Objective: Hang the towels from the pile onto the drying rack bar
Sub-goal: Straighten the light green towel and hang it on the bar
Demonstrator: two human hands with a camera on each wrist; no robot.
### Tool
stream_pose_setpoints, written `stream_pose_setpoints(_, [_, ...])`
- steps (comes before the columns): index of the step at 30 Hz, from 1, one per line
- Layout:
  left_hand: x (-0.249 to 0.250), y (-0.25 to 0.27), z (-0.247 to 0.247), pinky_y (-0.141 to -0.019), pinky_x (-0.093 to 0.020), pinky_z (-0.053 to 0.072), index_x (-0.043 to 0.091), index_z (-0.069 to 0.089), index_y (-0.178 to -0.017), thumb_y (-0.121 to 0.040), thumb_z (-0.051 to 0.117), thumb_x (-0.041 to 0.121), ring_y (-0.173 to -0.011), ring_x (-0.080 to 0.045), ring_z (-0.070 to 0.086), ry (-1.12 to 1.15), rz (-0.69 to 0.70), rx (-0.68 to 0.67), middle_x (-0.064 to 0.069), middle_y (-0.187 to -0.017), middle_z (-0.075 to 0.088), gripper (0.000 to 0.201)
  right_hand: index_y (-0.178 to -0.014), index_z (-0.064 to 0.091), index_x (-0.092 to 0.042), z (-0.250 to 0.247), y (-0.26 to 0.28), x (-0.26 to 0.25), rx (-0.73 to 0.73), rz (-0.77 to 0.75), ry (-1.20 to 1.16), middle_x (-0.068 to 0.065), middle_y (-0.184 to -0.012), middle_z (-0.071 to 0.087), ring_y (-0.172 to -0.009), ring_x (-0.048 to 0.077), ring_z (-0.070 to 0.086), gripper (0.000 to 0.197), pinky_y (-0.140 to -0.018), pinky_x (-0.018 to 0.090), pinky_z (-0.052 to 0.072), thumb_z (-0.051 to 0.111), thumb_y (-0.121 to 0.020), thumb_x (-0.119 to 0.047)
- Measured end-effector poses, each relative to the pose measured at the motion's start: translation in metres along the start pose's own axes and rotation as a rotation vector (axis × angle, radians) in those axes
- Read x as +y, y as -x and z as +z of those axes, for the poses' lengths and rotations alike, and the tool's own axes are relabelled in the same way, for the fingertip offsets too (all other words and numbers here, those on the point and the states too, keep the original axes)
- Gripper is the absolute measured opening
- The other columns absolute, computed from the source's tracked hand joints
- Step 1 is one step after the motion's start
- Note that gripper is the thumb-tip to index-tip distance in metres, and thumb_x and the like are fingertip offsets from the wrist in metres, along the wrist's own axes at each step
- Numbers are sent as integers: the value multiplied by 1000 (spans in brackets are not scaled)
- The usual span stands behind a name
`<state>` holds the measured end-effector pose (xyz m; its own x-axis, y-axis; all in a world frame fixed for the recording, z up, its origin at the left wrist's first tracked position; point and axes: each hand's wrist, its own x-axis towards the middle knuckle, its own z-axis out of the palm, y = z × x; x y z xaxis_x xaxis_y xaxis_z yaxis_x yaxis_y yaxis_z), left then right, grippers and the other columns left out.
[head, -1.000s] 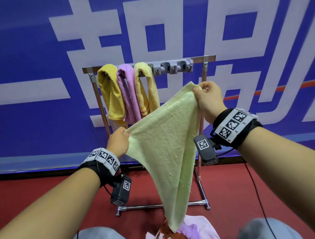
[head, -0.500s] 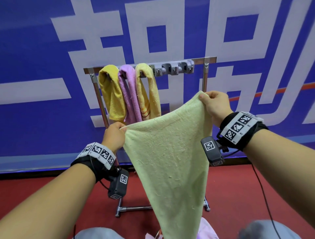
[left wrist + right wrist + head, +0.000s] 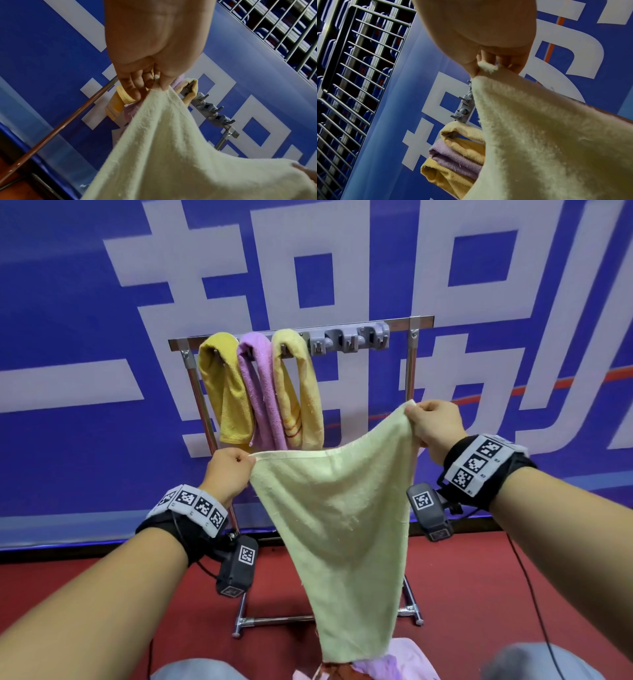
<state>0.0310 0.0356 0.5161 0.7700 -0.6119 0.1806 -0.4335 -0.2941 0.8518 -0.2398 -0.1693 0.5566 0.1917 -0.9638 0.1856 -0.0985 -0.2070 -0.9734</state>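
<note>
Three towels already hang on the drying rack bar (image 3: 397,320) in the upper middle of the head view, and I am on the fourth: my left hand (image 3: 228,474) pinches one top corner of the pale green towel (image 3: 337,508) and my right hand (image 3: 435,424) pinches the other, higher one, so the cloth is spread in the centre of the frame, its tail reaching down to the pile (image 3: 387,667) at the bottom edge. Next, I judge, I must lift it clear and drape it over the free stretch of bar right of the hung towels, where the grey hook strip (image 3: 349,339) sits in the way.
</note>
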Motion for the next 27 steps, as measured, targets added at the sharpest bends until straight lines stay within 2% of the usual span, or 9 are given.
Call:
stream_pose_setpoints(2, [9, 2, 6, -70, -39, 59, 4, 68, -76, -96, 58, 11, -76, -24, 62, 68, 1, -31, -16, -87, 68, 23, -84, 61, -5, 5, 3, 0, -19, 42, -37, 12, -79, 57, -72, 26, 55, 14, -60, 35, 50, 56, -92, -16])
stream_pose_setpoints(4, [19, 3, 11, -66, -36, 58, 4, 68, -78, -96, 58, 9, -74, -21, 60, 115, 2, -57, -14, -86, 66, 22, -94, 59, -7, 9, 8, -1, -33, 79, -100, 14, -86, 61, -74, 29, 61, 8, -59, 36, 55, 53, -89, -8])
stream_pose_setpoints(7, [34, 8, 16, -58, -28, 56, 3, 68, -87, -97, 58, 8, -68, -18, 59, 168, 12, -82, -12, -82, 64, 15, -108, 62, -10, 14, 19, -7, -118, 105, -156, 11, -88, 62, -73, 26, 64, 22, -55, 35, 58, 50, -91, -3])
stream_pose_setpoints(10, [49, 13, 21, -62, -33, 57, 2, 67, -97, -95, 60, 6, -65, -16, 59, 224, 38, -111, -11, -84, 63, 8, -108, 64, 2, 23, 31, -16, -296, 98, -165, 15, -85, 61, -64, 24, 62, 21, -50, 29, 55, 53, -91, -4])
stream_pose_setpoints(14, [64, 21, 25, -48, -22, 51, 6, 67, -94, -93, 64, 6, -59, -12, 58, 214, 114, -140, -8, -80, 64, 3, -101, 63, -3, 33, 44, -32, -562, 45, -119, 11, -81, 65, -60, 18, 63, 14, -61, 31, 58, 54, -90, -1])
stream_pose_setpoints(17, [70, 27, 28, -52, -20, 49, 6, 71, -87, -92, 65, 4, -63, -11, 59, 179, 199, -187, -10, -79, 67, 8, -101, 60, -5, 42, 53, -39, -728, 22, -88, 15, -88, 67, -70, 23, 65, 12, -73, 36, 59, 53, -92, -1])
stream_pose_setpoints(20, [77, 33, 29, -60, -24, 53, 4, 74, -90, -91, 66, 5, -72, -13, 63, 123, 264, -212, -12, -86, 72, 7, -105, 60, -3, 49, 60, -40, -838, 26, -85, 24, -102, 67, -89, 30, 66, 19, -90, 45, 57, 45, -94, 2])
stream_pose_setpoints(23, [83, 38, 28, -60, -23, 57, 6, 74, -92, -92, 64, 5, -79, -13, 66, 92, 286, -218, -9, -90, 73, 10, -111, 58, 3, 52, 62, -37, -859, -65, -18, 31, -111, 66, -97, 35, 67, 21, -90, 45, 57, 44, -95, 4])
stream_pose_setpoints(27, [87, 43, 25, -57, -22, 55, 10, 74, -94, -93, 63, 6, -78, -11, 66, 81, 301, -227, -5, -90, 72, 12, -108, 59, 5, 53, 63, -33, -780, -223, 149, 21, -95, 73, -88, 28, 73, 17, -78, 39, 60, 57, -97, -8])
